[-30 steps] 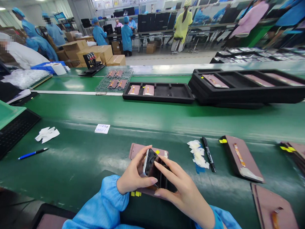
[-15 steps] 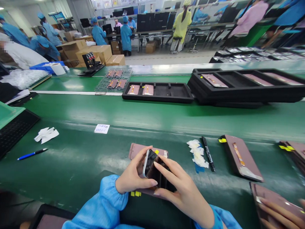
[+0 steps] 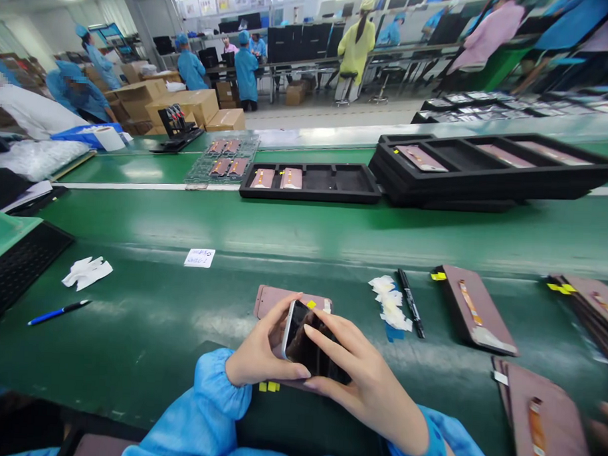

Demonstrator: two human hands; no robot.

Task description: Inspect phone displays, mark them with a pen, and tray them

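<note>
Between my hands is a smartphone (image 3: 304,344) with a dark glossy face and a silver edge, tilted above the bench. My left hand (image 3: 264,350) grips its left side, thumb along the near edge. Across the right part of the dark face lie the fingers of my right hand (image 3: 363,376), its thumb at the near edge. Just behind the phone, a pinkish-brown panel (image 3: 269,301) with a yellow tab lies flat, partly covered by my hands. Small yellow tabs (image 3: 268,387) show below my left hand.
Right of my hands lie crumpled white stickers (image 3: 391,304), a black marker (image 3: 411,303) and stacks of pinkish panels (image 3: 481,307) with orange flex cables. A blue pen (image 3: 59,312) rests at left. Black trays (image 3: 310,195) stand farther back. A co-worker's blurred hand (image 3: 605,425) is at the right edge.
The co-worker's hand at the right has drawn back from the near panel stack, uncovering its orange cable. The view has shifted slightly. My hands keep nearly the same hold on the phone.
</note>
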